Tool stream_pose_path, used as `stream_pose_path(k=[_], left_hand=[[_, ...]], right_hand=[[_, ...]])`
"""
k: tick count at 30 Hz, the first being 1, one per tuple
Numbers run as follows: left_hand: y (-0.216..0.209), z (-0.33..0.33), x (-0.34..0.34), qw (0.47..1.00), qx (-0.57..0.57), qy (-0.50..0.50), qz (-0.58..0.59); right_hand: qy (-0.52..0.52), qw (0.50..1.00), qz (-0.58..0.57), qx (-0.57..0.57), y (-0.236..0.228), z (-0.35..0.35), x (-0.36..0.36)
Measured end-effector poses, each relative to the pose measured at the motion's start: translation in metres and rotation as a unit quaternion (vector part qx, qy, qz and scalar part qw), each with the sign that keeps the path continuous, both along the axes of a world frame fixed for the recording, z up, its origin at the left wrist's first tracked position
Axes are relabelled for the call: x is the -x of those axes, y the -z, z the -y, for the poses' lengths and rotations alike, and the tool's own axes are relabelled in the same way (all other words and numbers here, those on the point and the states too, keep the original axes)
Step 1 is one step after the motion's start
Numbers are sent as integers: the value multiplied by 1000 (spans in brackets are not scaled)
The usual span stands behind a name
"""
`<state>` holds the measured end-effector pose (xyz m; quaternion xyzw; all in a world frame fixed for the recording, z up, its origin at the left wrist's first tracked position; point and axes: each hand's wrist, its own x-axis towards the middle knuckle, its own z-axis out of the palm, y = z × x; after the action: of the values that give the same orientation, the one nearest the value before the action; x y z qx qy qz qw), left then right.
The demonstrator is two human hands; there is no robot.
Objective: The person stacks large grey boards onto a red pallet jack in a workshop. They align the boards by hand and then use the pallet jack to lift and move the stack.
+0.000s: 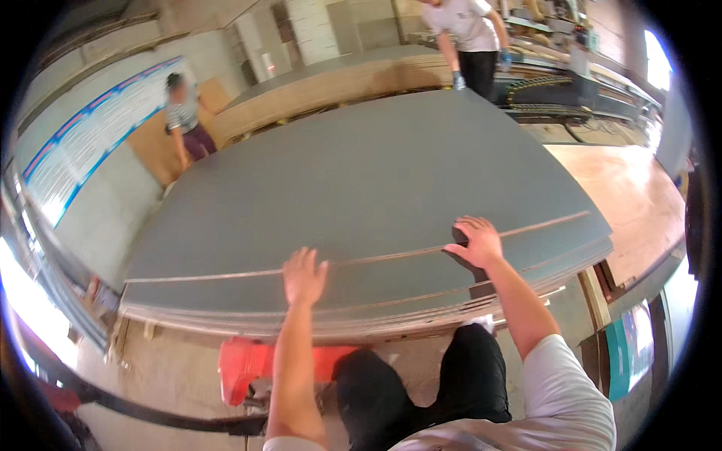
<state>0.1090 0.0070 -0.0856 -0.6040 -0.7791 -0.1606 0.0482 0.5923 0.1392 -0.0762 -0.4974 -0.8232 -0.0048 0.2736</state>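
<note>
Plainly, both bare hands meet the large dark-grey sheet [338, 173] near its close edge, which shows as a pale line [210, 276] running from the left of the frame to the right and climbing slightly. The left hand [304, 278] lies left of centre, palm down, fingers lightly parted and thumb a little out, straddling that line. The right hand [480, 242], right of centre and higher in the frame, is more widely spread, its thumb pointing left; neither hand pinches anything that I can see.

The sheet fills the middle of the frame, reaching away from the fingertips toward the top. I judge this to be the relation that matters most: its body lies ahead of both hands, its near edge crosswise beneath them, with neither hand clearly nearer. The fisheye bend keeps me from telling its long axis for sure. Below the line, a grey strip of the stack [218, 319] beneath stays uncovered.

At upper right, a co-worker [468, 26] has a gloved hand [459, 80] by the far edge; another person [183, 116] stands at upper left, beside the sheet.
</note>
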Motion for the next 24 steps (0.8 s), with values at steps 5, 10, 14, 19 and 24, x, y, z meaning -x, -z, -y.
stream_pose_path(k=[5, 10, 14, 19, 24], left_hand=[[1, 5, 0, 999, -19, -10, 29], [4, 1, 7, 1000, -1, -4, 14], [7, 2, 10, 1000, -7, -1, 19], [8, -1, 8, 999, -13, -1, 33], [8, -3, 16, 999, -27, 3, 23]], right_hand=[[12, 998, -16, -52, 10, -6, -1], [-10, 1000, -22, -9, 17, -11, -2], [-6, 999, -14, -51, 25, -16, -4], [1, 995, -28, -94, 27, -18, -6], [18, 997, -13, -77, 14, -13, 3]])
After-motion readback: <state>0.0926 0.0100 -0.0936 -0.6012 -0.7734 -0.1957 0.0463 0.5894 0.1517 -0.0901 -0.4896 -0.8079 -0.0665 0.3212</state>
